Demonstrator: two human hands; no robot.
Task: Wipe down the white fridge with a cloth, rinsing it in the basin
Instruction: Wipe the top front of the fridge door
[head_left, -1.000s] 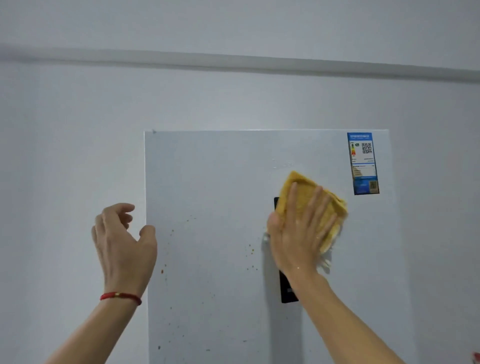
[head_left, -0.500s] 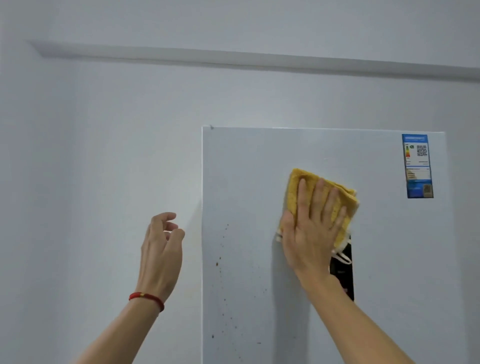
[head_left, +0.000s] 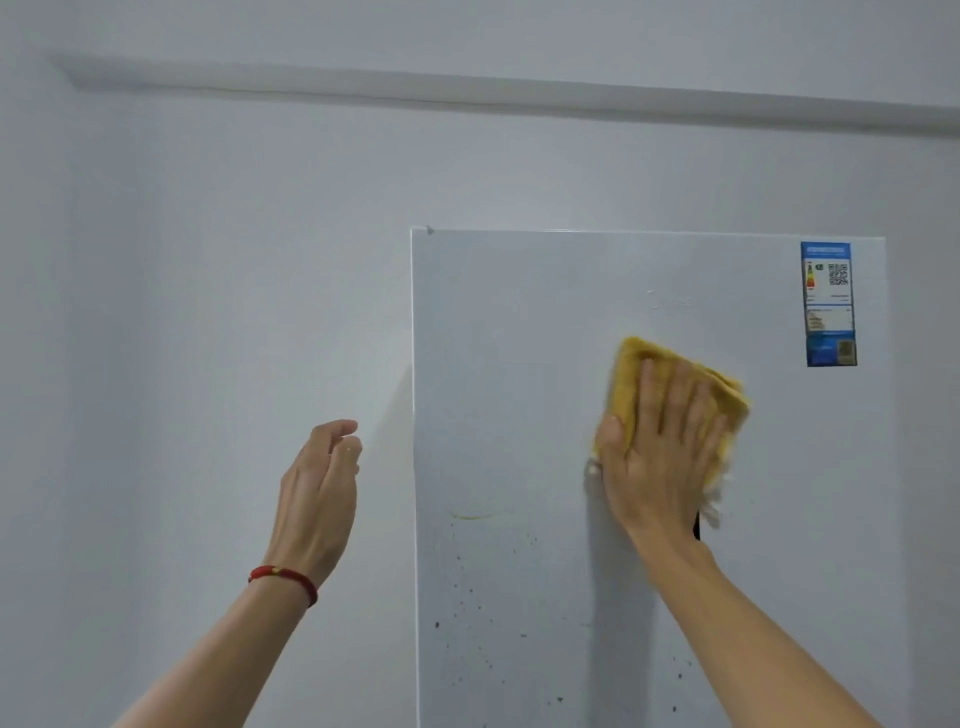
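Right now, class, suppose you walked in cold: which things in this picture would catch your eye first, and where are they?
The yellow cloth stands out most, pressed flat by the right hand against the upper front of the white fridge. Next comes the blue energy label at the fridge's top right corner. Dark specks dot the lower left of the door, beside the empty left hand with its red bracelet.
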